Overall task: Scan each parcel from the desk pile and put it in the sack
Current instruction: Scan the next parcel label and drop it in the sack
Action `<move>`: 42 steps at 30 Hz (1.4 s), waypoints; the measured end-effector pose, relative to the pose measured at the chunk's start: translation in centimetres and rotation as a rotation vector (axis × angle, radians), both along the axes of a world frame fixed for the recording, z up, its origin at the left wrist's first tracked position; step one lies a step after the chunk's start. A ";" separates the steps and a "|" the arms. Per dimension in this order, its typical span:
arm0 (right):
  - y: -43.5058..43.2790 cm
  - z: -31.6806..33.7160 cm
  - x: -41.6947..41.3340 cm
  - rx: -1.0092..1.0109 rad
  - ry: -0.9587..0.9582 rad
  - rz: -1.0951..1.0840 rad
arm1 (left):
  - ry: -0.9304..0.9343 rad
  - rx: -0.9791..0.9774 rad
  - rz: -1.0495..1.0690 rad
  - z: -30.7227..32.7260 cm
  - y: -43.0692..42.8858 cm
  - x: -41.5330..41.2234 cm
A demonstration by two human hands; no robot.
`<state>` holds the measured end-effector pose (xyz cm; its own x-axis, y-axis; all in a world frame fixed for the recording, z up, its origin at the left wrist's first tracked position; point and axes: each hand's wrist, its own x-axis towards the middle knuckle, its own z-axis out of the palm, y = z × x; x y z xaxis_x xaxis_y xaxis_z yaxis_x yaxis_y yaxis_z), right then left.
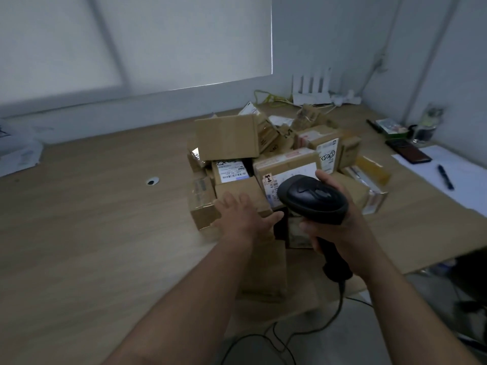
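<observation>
We see the left hand (241, 217) spread wide and flat, fingers straight, over the top of a small plain brown cardboard parcel (242, 192) at the near left edge of the pile of brown cardboard parcels (287, 159) on the pale wooden desk (92, 206). It grips nothing. The right hand (340, 227) is wrapped round the handle of a black handheld barcode scanner (313, 200), held just right of that parcel with its head pointing left and away.

The main risks, as we judge them:
- The top of the small parcel is bare card with no label showing, so a scan from here may read the labelled box behind it instead.
- Pulling this parcel out could bring down the large tilted cardboard box (226, 137) perched further back on the heap.
- The scanner's black cable (340, 306) trails off the near desk edge and could snag on a box corner.

Much is unclear. We cannot tell whether the left palm touches the parcel or only hovers. The scanner and right hand hide the boxes below them. No sack is plainly in view. A crumpled white plastic bag (18, 154) lies at the far left, cut by the frame, and may or may not be it. Motion blur makes the labels unreadable.
</observation>
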<state>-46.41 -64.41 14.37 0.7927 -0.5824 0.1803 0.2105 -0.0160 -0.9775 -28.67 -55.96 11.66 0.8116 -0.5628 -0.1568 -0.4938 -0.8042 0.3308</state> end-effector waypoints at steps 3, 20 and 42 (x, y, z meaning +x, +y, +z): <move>-0.5 -0.3 -0.2 -0.016 0.009 -0.007 | -0.021 -0.030 0.043 0.0 0.1 -0.1; 3.4 1.8 3.4 -0.061 0.016 0.070 | 0.497 -0.426 -0.125 0.7 12.1 2.8; 6.4 0.8 3.9 0.035 0.013 -0.069 | 0.327 0.052 -0.075 -5.0 10.8 6.5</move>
<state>-42.52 -58.04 15.14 0.7523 -0.6419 0.1486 0.1972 0.0042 -0.9804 -22.19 -45.18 6.62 0.6704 -0.6033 -0.4320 -0.4268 -0.7898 0.4406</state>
